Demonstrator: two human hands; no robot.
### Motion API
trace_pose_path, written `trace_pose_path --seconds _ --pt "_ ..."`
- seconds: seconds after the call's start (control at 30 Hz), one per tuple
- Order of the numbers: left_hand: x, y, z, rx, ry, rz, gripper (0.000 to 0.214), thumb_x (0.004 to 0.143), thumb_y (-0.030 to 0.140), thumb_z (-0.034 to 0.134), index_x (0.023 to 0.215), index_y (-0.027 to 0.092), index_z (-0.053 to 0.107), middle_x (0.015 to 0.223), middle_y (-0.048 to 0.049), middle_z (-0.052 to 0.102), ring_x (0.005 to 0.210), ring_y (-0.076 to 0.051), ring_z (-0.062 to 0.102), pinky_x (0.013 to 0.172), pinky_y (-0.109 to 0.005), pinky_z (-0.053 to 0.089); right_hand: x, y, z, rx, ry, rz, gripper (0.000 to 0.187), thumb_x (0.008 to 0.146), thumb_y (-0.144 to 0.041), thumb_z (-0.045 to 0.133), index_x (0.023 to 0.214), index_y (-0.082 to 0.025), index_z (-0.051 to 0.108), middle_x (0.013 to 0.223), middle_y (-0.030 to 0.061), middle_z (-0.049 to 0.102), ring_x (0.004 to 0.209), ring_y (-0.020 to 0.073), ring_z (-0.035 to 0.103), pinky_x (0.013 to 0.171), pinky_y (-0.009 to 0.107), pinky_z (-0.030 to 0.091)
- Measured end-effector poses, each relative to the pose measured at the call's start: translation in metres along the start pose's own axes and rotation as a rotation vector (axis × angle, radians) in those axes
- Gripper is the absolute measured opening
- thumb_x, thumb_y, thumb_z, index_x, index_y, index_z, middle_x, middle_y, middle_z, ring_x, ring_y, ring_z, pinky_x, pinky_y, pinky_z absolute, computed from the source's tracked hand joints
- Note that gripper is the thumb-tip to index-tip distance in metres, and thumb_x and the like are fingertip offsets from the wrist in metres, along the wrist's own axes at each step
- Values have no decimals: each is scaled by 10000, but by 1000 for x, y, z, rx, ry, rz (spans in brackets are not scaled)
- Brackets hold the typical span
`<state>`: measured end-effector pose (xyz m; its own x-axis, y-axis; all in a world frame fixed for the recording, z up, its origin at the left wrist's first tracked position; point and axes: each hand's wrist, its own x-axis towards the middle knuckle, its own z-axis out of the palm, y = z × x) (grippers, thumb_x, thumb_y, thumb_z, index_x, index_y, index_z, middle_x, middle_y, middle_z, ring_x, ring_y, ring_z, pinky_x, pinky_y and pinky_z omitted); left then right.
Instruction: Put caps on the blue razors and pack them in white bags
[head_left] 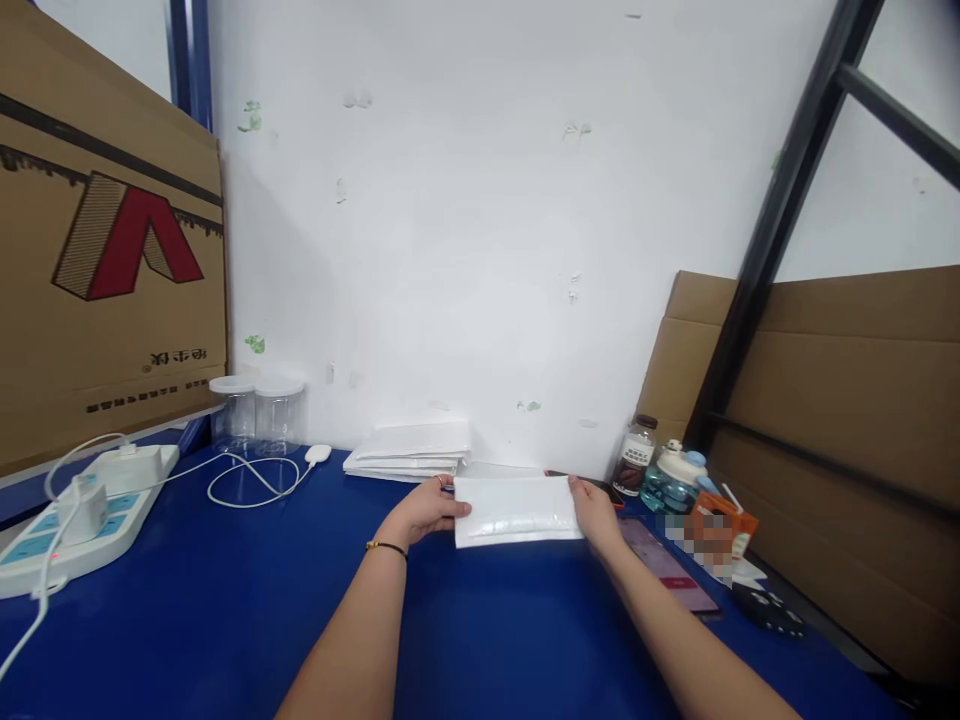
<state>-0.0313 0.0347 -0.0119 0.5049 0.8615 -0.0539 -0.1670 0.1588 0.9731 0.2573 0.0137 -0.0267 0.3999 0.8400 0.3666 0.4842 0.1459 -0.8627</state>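
Note:
A white padded mailer [519,512] is held up level in front of me, its long side running left to right above the blue table [495,630]. My left hand [427,508] pinches its left end, thumb on the near face. At the right end, my right hand [596,512] grips the edge, with most of its fingers hidden behind the mailer. Just beyond lies a stack of similar white packages [409,450] against the wall. A dark object with a red edge [615,494] is partly covered by my right hand.
On the left are a power strip [112,520], a white cable [247,490] and clear jars [279,420]. To the right stand a brown-capped bottle [636,455], a teal bottle [671,480] and an orange carton [724,530], near a tablet-like device [667,565]. Cardboard [112,240] flanks the table.

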Motion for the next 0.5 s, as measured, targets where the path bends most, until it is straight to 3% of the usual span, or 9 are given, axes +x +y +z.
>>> trace_pose_path --seconds 0.13,0.2,0.33,0.5 --pt "13 -6 15 -96 192 127 633 572 238 799 1105 179 461 888 -63 642 843 -191 640 793 -347 512 13 4 -12 257 -190 200 305 729 -434 589 826 -148 633 548 30 599 438 153 501 407 248 380" --pt "17 -5 22 -123 256 166 626 645 292 755 1162 177 421 934 -85 627 865 -182 633 799 -336 507 24 8 -15 244 -154 205 256 724 -354 607 857 -136 624 566 37 606 421 141 499 372 237 377" --pt "20 -5 19 -67 373 156 519 717 315 682 1153 189 430 1043 -106 589 952 -185 607 792 -314 503 49 19 -11 50 -33 176 157 754 -259 546 807 -121 599 590 59 616 469 157 542 402 250 428" --pt "20 -13 6 15 473 22 494 676 280 690 1099 183 457 983 -92 600 883 -200 626 702 -298 507 71 22 15 -324 -73 66 202 791 -241 467 752 -119 623 682 108 648 663 226 615 576 309 477"
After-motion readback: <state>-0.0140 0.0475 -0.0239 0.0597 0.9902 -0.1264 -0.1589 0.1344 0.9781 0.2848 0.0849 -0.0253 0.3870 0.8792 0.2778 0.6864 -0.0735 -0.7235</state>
